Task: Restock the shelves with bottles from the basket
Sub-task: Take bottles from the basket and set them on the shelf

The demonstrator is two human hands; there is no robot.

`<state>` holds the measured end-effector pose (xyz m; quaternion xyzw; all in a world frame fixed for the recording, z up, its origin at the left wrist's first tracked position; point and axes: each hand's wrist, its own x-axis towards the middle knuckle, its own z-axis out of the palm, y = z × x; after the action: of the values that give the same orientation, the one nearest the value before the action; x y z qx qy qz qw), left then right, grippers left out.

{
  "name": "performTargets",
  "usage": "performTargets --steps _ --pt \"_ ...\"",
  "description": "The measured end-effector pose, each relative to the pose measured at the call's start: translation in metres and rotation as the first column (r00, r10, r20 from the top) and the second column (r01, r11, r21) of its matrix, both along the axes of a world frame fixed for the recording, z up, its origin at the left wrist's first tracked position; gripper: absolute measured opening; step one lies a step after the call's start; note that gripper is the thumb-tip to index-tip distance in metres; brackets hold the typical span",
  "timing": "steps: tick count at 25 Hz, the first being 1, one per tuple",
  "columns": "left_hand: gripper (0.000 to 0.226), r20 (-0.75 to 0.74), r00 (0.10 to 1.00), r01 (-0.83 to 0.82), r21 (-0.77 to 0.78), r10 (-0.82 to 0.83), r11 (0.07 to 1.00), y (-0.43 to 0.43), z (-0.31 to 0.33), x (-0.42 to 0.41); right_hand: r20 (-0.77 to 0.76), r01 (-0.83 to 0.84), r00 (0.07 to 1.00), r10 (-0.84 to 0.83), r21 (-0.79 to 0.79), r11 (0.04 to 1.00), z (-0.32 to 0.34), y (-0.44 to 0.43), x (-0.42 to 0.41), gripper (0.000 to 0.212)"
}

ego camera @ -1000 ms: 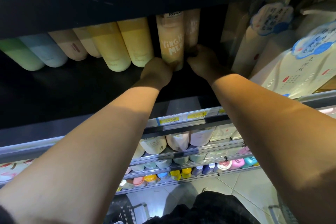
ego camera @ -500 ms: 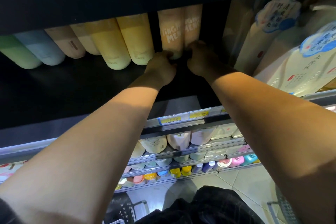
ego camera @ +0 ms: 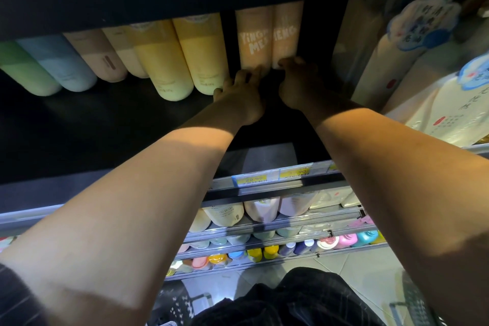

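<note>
Two peach bottles (ego camera: 255, 40) stand side by side at the back of the dark shelf (ego camera: 105, 124). The left hand (ego camera: 239, 98) has its fingers stretched, tips touching the left bottle's foot. The right hand (ego camera: 299, 85) meets the right bottle's foot with bent fingers; I cannot tell whether it grips. Just left stand yellow bottles (ego camera: 182, 58); white packs (ego camera: 397, 66) crowd the right.

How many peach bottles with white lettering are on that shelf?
2. The left peach bottle is at the left hand, the right peach bottle beside it at the right hand; more may hide behind.
</note>
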<state>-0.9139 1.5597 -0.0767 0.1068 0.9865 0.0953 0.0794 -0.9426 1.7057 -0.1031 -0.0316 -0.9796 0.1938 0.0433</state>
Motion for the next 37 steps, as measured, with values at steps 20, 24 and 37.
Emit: performTargets --steps 20,24,37 --pt "0.061 -0.066 0.997 -0.023 0.022 0.025 0.999 0.006 -0.004 -0.001 0.010 -0.104 0.995 0.103 0.034 0.994 -0.004 0.006 0.003 0.062" --pt "0.053 -0.164 0.985 0.066 0.027 -0.060 0.997 -0.018 0.006 0.020 -0.022 -0.077 0.997 0.079 0.056 0.995 -0.002 -0.001 0.026 0.063" --pt "0.049 -0.199 0.979 0.038 -0.023 -0.042 0.999 -0.118 0.020 0.100 0.213 0.056 0.971 -0.108 0.239 0.969 0.031 -0.063 0.121 0.064"
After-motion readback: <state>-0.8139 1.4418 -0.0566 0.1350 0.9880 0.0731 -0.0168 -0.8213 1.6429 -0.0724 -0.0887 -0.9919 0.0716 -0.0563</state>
